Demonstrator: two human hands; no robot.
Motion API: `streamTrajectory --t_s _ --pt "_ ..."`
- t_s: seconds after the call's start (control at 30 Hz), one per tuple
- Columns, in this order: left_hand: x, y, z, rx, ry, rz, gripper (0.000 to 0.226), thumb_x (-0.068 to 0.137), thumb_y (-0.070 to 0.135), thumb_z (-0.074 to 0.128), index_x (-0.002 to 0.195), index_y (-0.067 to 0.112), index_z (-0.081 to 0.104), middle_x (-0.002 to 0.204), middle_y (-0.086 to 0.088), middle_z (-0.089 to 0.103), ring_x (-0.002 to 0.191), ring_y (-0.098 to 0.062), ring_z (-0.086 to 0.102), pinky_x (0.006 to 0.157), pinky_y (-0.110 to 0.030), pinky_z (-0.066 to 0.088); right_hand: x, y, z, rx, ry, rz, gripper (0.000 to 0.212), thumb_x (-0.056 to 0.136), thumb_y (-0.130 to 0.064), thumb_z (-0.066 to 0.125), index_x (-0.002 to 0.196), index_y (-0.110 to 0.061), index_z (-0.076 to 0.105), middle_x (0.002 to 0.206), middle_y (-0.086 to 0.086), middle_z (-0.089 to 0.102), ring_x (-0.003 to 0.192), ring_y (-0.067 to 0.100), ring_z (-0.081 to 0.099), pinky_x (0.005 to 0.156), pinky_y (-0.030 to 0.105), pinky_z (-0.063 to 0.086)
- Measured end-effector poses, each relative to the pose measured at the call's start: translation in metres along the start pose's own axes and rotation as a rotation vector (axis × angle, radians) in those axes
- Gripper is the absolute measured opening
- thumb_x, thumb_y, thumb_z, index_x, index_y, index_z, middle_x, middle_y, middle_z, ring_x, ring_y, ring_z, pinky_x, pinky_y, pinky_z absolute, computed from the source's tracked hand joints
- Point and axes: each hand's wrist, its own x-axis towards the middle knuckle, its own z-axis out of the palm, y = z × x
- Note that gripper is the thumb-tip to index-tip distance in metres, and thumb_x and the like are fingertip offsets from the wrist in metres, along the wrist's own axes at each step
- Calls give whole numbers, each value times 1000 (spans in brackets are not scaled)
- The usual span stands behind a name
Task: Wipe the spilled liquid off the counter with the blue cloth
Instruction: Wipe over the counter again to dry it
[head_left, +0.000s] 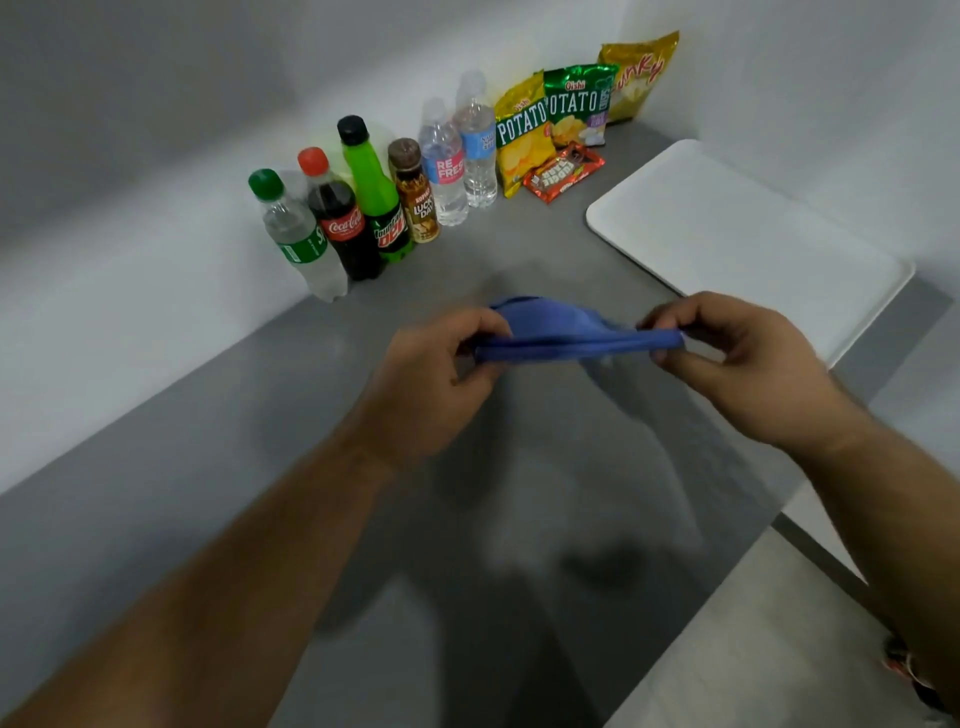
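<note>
The blue cloth (566, 332) is stretched between both hands, held above the middle of the grey counter (208, 467). My left hand (431, 384) pinches its left end and my right hand (748, 364) pinches its right end. Part of the cloth bulges up behind the taut front edge. The picture is blurred and I cannot make out any spilled liquid on the counter; only soft shadows lie under the hands.
Several drink bottles (358, 208) stand in a row along the back wall, with snack bags (566, 114) and a red candy wrapper (563, 174) beside them. A white tray (737, 244) lies at the right. The counter's edge runs diagonally at the lower right.
</note>
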Motion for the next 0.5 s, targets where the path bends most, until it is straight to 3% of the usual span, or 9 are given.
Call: streamTrajectory --t_s 0.07,0.17,0.23,0.3,0.4,0.5 --pt "-31 -5 12 46 -76 -13 25 85 9 73 107 20 70 100 12 69 92 -3 64 88 -13 46 -32 8 9 -42 -50 60 22 89 -6 76 100 -26 75 107 -7 77 105 11 72 100 31 53" --pt "-72 -18 35 137 -240 -65 25 84 8 74 107 16 73 103 4 72 95 -14 67 90 -26 51 -70 26 33 -134 -182 213 28 90 -10 76 96 -37 73 104 -16 74 93 0 70 79 10 51" --pt "-93 -24 47 129 -313 -114 23 85 10 72 107 17 73 103 4 72 94 -14 67 89 -34 54 -89 39 46 -165 -258 296 26 95 -16 73 97 -41 70 101 -17 71 91 -5 67 67 9 51" --pt "-103 -28 53 78 -342 -163 22 85 13 72 106 18 73 103 6 73 92 -12 69 88 -36 55 -100 48 50 -179 -286 330 26 97 -18 71 99 -44 67 100 -18 69 91 -8 65 65 13 51" --pt "-96 -31 52 -43 -281 -278 23 81 20 74 104 25 74 94 15 74 81 -3 69 79 -24 54 -96 51 49 -165 -218 308 25 97 -23 70 106 -45 65 103 -17 68 93 -5 65 77 18 47" --pt "-71 -36 50 -109 -128 -369 24 80 21 77 100 31 72 87 19 73 67 3 63 72 -10 47 -70 53 48 -152 -40 251 28 94 -28 72 112 -47 63 100 -17 71 92 -2 68 79 20 49"
